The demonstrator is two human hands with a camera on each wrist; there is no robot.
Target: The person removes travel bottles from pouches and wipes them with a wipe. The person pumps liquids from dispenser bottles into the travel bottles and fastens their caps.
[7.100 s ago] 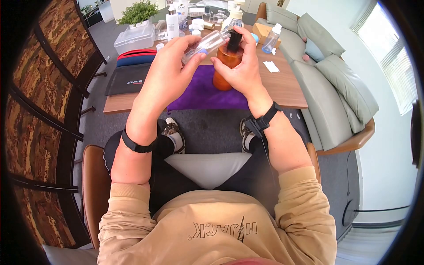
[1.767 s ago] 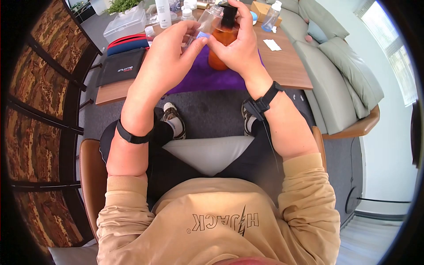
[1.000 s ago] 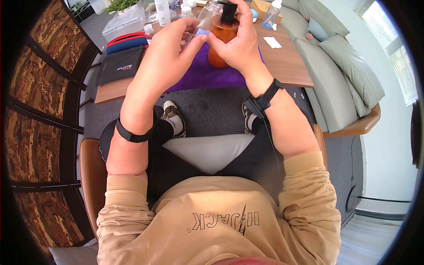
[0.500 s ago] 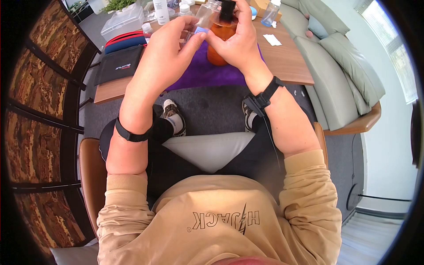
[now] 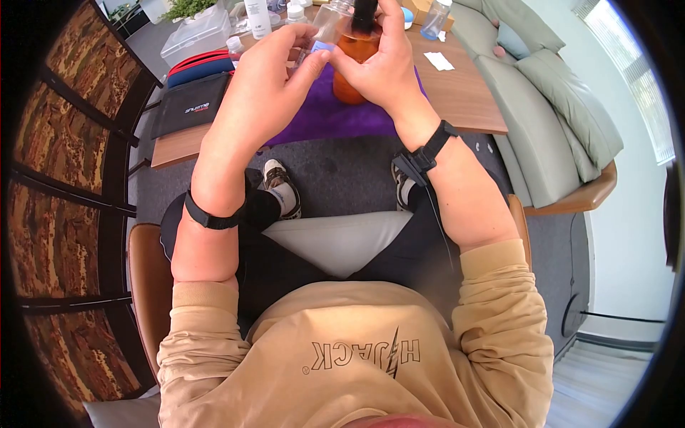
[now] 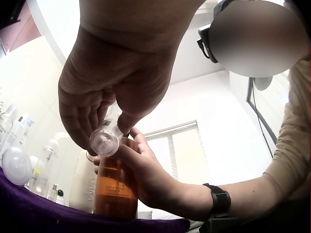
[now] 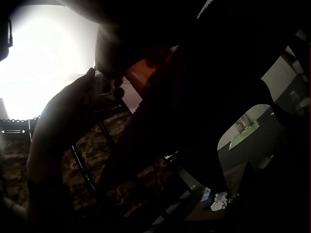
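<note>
In the head view my left hand (image 5: 267, 85) holds a small clear plastic bottle (image 5: 328, 28) between thumb and fingers, tilted with its neck towards a black pump head (image 5: 364, 18). That pump tops an amber bottle (image 5: 349, 89), upright on a purple cloth (image 5: 307, 121). My right hand (image 5: 385, 71) wraps round the pump from the right, its fingertips partly cut off by the frame's top edge. The left wrist view shows the clear bottle's round base (image 6: 105, 141) in front of the amber bottle, with orange liquid inside. The right wrist view is very dark.
On the wooden table (image 5: 464, 100) lie dark pouches (image 5: 189, 100) and a clear plastic box (image 5: 196, 36) at left. A white bottle (image 5: 258, 18) stands behind my left hand. Crumpled tissue (image 5: 439, 61) and a bluish clear bottle (image 5: 435, 20) are at right, beside a sofa (image 5: 549, 135).
Since the oldest frame the clear bottle has become steeper, and the table and hands sit higher in the head view. Over the last second both hands keep nearly the same hold.
</note>
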